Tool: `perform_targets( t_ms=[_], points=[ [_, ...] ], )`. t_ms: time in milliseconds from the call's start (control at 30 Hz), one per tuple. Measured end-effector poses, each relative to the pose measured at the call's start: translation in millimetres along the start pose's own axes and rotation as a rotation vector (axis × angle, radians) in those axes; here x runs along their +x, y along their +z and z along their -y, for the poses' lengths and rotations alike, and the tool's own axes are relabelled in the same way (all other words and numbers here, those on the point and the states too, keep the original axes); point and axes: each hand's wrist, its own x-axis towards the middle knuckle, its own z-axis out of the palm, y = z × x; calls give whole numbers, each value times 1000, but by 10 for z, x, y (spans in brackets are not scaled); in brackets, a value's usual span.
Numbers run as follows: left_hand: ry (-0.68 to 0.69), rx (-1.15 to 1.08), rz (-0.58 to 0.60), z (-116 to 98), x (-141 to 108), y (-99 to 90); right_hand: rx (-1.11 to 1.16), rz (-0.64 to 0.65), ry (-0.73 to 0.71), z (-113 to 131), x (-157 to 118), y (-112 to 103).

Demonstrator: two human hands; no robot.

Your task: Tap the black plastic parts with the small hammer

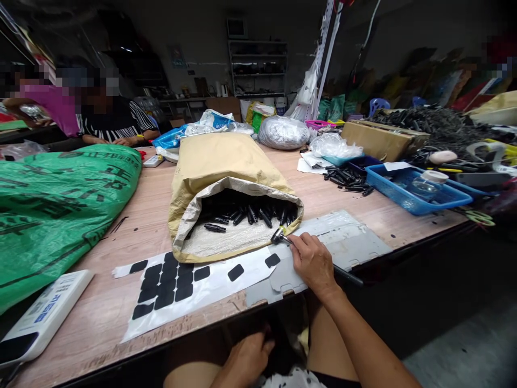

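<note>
My right hand (314, 263) is closed around a long tool with a shiny metal head (278, 236) and a black handle (348, 276). The head lies at the lower right rim of an open yellow-tan woven sack (226, 151). Inside the sack's mouth are several black, pen-like parts (246, 213). My left hand (248, 358) is low over my lap, below the table edge, with fingers curled. Dim light hides whatever may be in it. A white sheet with black rounded-square stickers (167, 285) lies before the sack, partly over a grey board (347, 237).
A green sack (68, 199) and a white device (44, 318) lie at left. To the right are a blue tray (416, 199) with a jar, loose black parts (349, 178), a cardboard box (375, 140) and a dark heap (436, 129). People sit across the table.
</note>
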Motion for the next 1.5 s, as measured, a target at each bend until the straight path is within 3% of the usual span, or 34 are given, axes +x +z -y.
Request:
perform_targets(
  t_ms=[100,167,233,333,367,400,500,567,633,733,833,967,1100,1167,1267,1500],
  points=[
    [-13,27,45,-4,69,42,0,2,0,1,-3,-5],
    [67,86,63,-162,-69,-123,-3,6,-1,3,-7,-6],
    [201,114,95,-385,-263,-428,-10,6,-1,5,-9,-6],
    [430,-127,116,-647,-392,-1049,-16,5,-1,5,-9,-3],
    [443,-183,36,-678,-353,-1268,-14,5,0,4,-8,-2],
    [403,-188,-117,-675,-274,-1481,-12,4,1,3,-7,-3],
    [43,-48,-688,-511,112,-2007,0,5,1,1,-5,-9],
    [-181,64,-860,-356,374,-2220,6,10,1,2,-3,-14],
    [-291,106,-896,-232,556,-2321,10,13,2,5,-1,-17],
    [-314,119,-880,-148,648,-2333,12,5,1,8,-1,-15],
    [-273,155,-874,-170,577,-2261,12,2,4,6,-5,-9],
    [30,46,-853,-263,375,-2044,6,14,11,3,-13,-5],
    [319,-75,-662,-281,257,-1735,2,8,11,6,-14,-4],
    [366,-75,-637,-246,267,-1609,3,5,8,8,-12,-5],
    [412,-101,-691,-184,318,-1508,3,7,0,3,-1,-9],
    [452,-131,-697,-160,323,-1516,161,-6,26,16,15,-87]
  ],
)
